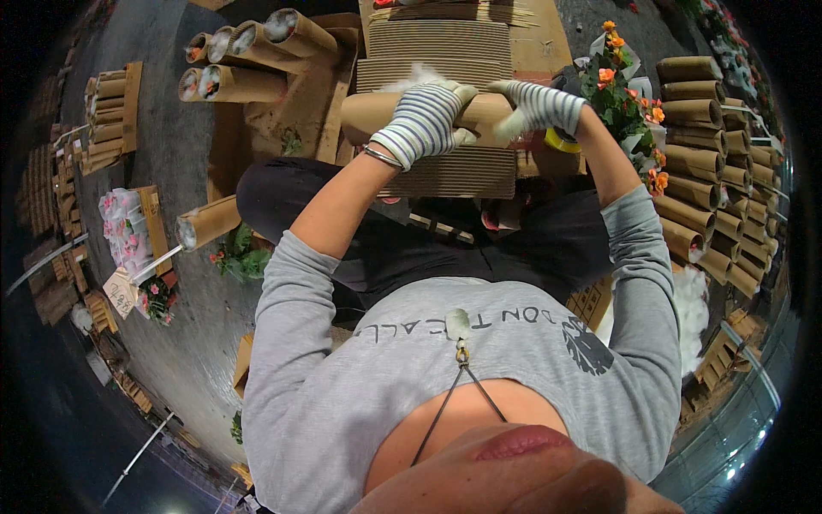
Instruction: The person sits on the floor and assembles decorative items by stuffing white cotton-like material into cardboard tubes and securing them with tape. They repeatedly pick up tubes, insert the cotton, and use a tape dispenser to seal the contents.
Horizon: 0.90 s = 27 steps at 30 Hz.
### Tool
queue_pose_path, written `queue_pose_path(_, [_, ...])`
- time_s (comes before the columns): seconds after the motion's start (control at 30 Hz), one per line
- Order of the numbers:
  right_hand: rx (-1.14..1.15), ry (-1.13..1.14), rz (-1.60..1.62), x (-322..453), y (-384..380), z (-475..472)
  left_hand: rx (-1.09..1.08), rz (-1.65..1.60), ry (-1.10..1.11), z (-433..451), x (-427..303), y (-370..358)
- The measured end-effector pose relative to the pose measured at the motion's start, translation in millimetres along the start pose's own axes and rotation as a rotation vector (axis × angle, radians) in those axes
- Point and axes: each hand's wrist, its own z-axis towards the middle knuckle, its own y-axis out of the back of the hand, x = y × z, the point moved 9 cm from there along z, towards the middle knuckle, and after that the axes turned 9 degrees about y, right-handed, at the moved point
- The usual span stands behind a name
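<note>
A rolled brown cardboard tube (363, 115) lies crosswise before me on a stack of corrugated cardboard sheets (443, 48). My left hand (427, 119), in a striped white glove, grips it around the middle. At the tube's right end is my right hand (542, 109) in a matching glove, fingers along the upper edge and a blurred thumb at the lower one. White fluffy wadding (417, 76) shows just beyond my left hand. A yellow roll of tape (562, 140) sits below my right wrist. What the tube contains is hidden.
Finished-looking tubes with wadding (257, 51) stand in a cardboard box (289, 122) at left. Orange-flowered plants (632, 106) border my right arm, beside a large pile of tubes (697, 160). Thin sticks (475, 13) lie at the top. One tube (209, 221) is near my left knee.
</note>
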Motion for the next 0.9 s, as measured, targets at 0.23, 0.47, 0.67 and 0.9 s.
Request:
queue_pose_path(0.23, [-0.538, -0.235, -0.25, -52.4, 48.1, 34.5, -0.02, -0.014, -0.02, -5.3, -4.7, 2.7])
queue_pose_path(0.47, [-0.551, -0.322, -0.511, -53.7, 44.3, 32.3, -0.021, 0.039, -0.011, -6.2, -3.6, 0.0])
queue_pose_path(0.67, [-0.596, -0.28, 0.021, -41.4, 35.3, 32.1, -0.034, 0.012, 0.003, -9.4, -5.3, 2.1])
queue_pose_path(0.9, [-0.616, -0.367, -0.605, -8.1, 34.3, 25.3, -0.103, -0.007, -0.026, -15.9, -6.4, 6.8])
